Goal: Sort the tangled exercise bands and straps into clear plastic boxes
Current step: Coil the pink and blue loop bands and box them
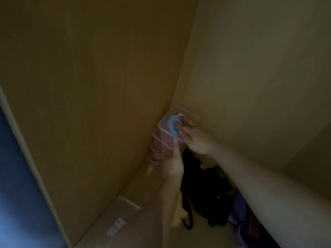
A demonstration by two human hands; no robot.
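Stack of clear plastic boxes [162, 138]: was gripped from below by the curled left hand [173, 163]. Curved light-blue rubber band [171, 124]: was pinched by the right hand [196, 138] at the stack's open top.

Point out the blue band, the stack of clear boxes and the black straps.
blue band [171, 124]: head view, its curved loop.
stack of clear boxes [161, 140]: head view, side wall.
black straps [206, 188]: head view, middle of the pile.
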